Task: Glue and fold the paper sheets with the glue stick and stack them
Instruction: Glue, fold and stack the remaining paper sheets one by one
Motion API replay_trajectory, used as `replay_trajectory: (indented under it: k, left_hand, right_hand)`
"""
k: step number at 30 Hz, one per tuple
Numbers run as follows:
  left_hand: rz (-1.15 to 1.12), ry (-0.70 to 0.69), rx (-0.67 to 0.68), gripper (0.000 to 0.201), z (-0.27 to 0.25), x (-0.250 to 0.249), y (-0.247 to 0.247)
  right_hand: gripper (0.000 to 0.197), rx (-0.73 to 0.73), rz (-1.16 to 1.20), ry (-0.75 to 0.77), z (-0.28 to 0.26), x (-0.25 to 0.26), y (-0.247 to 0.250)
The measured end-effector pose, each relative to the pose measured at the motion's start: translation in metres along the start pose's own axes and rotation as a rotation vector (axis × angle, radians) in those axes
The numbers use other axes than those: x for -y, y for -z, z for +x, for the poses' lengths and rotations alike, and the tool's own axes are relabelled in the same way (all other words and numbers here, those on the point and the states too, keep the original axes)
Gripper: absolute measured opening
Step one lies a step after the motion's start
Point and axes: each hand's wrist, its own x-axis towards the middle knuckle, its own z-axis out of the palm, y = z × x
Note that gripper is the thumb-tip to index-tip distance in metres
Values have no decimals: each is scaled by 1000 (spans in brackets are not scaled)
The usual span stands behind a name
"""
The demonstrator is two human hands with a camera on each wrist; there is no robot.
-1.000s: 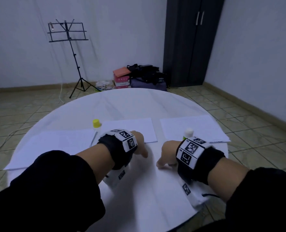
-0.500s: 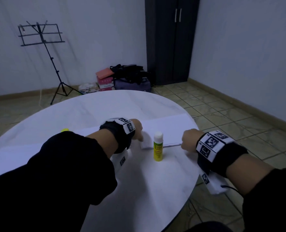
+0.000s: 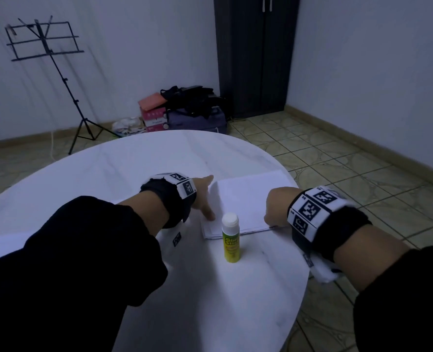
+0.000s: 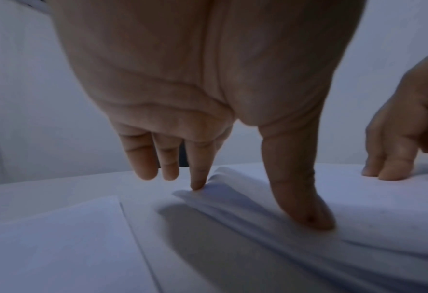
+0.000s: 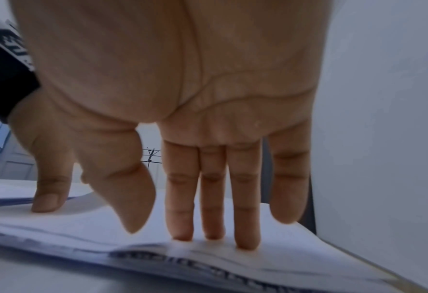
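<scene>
A stack of folded white paper sheets (image 3: 245,199) lies at the right side of the round white table (image 3: 134,168). My left hand (image 3: 209,199) rests on its left end: the thumb (image 4: 308,218) presses the top sheet and the index tip touches the raised left edge. My right hand (image 3: 271,214) sits at the stack's near right corner, with straight fingers (image 5: 245,228) pressing down on the paper (image 5: 295,247). A yellow-green glue stick (image 3: 231,240) with a white cap stands upright just in front of the stack, between my hands and untouched.
Another flat sheet (image 4: 57,237) lies left of the stack, mostly hidden by my left sleeve in the head view. The table's right edge (image 3: 304,250) is close beside my right wrist. A music stand (image 3: 45,47), bags (image 3: 192,110) and a dark wardrobe (image 3: 256,54) stand beyond.
Both hands left the sheet at the front centre and moved right onto the folded stack. The view swung right, and the glue stick now stands in plain sight between them.
</scene>
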Motion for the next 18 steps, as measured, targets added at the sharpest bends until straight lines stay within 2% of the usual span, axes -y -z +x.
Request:
replay_trajectory:
  k: [2, 4, 5, 6, 7, 8, 9, 11, 12, 13, 14, 15, 16, 18]
  left_hand:
    - [-9, -42, -9, 121, -3, -2, -1]
    - [-23, -90, -56, 118, -12, -4, -3]
    - [-44, -110, -88, 114, -16, -6, -3]
    - [-80, -127, -121, 110, -16, -5, -3]
    - [-117, -143, -164, 106, -19, -5, -2]
    - [-179, -152, -198, 102, -20, -3, -1]
    - [-264, -152, -218, 100, -22, -2, 1]
    - [-520, -131, -209, 99, -25, 2, 3]
    - [-652, -108, -199, 99, -27, 4, 3]
    - [-760, -77, -197, 100, -29, 4, 2]
    - [-839, -52, -191, 99, -30, 5, 0]
    - [-887, -43, -181, 97, -30, 6, -3]
    - [-890, -53, -162, 93, -30, 6, -6]
    - [-814, -108, -110, 73, -31, 6, -10]
  right_hand:
    - [19, 1, 4, -40, 0, 2, 3]
    - [27, 55, -21, -95, 26, 0, -7]
    - [23, 91, -47, -109, 39, -1, -11]
    - [25, 125, -82, -164, 63, -8, -23]
    - [36, 98, -64, -190, 84, -16, -34]
    - [42, 129, -44, -210, 103, -22, -45]
    - [44, 164, -54, -224, 94, -17, -37]
    - [39, 202, -31, -238, 76, -7, -32]
    - [35, 174, -44, -237, 84, -7, -36]
    - [41, 99, 3, -270, 113, -16, -51]
    - [57, 99, 33, -324, 150, -28, -72]
    - [71, 162, 34, -356, 155, -29, -74]
    - [78, 155, 67, -332, 190, -41, -94]
    - [73, 107, 54, -269, 201, -45, -103]
